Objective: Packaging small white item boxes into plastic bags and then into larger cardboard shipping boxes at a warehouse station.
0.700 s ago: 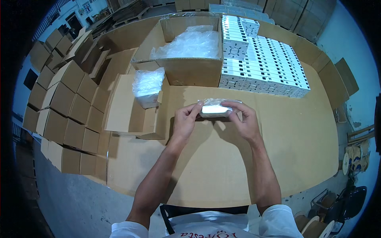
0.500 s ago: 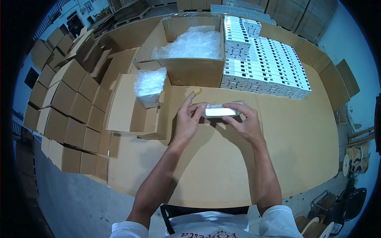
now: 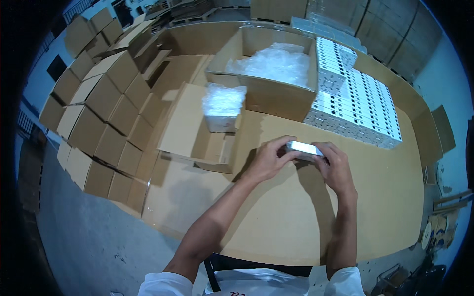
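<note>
So that it sits steady, I judge, my left hand (image 3: pixel 268 160) and right hand (image 3: pixel 337 167), fingers curled close, pinch the packet (image 3: pixel 304 148) at opposite ends over the table (image 3: pixel 382 202); contact beneath is unclear.

Bluish walls (image 3: pixel 430 79) flank a grey floor (image 3: pixel 94 232).

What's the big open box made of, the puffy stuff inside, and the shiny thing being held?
The big box looks like cardboard: brown, dull, stiff walls. The puffy stuff seems to be thin plastic: milky, crinkly, glinting. The shiny thing could be plastic or metal: its smooth face glares too brightly to tell.
</note>
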Tool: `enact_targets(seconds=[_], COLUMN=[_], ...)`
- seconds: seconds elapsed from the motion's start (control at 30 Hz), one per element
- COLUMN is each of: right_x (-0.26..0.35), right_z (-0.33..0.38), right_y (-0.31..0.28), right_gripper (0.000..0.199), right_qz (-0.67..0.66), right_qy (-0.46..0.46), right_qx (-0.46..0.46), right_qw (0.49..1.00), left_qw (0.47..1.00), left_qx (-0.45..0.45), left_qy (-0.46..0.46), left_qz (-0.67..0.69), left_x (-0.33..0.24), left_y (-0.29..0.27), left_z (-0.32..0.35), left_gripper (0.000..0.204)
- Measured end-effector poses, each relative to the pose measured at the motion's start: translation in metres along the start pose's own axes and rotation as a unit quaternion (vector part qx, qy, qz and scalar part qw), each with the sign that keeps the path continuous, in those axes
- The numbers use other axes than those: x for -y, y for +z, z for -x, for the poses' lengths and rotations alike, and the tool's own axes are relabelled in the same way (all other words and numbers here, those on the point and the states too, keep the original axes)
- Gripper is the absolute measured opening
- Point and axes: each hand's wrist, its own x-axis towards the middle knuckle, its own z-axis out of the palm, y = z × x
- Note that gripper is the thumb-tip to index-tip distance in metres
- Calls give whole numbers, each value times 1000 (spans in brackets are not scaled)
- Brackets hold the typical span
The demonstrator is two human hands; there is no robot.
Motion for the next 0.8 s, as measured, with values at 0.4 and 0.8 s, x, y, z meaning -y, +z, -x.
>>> enact_targets(seconds=[0.4,0.8], right_x=[77,122], right_z=[-72,-122], right_y=[43,152], right_gripper=[23,23], right_qz=[-177,-200], right_qy=[39,-68], right_qx=[-22,40], right_qw=[983,977], left_qw=[997,990], left_qx=[-9,-67], left_qy=[38,45], left_qz=[-68,118], left_x=[40,60], left_y=[-16,-18], left_z=[10,19], left_gripper=[62,31])
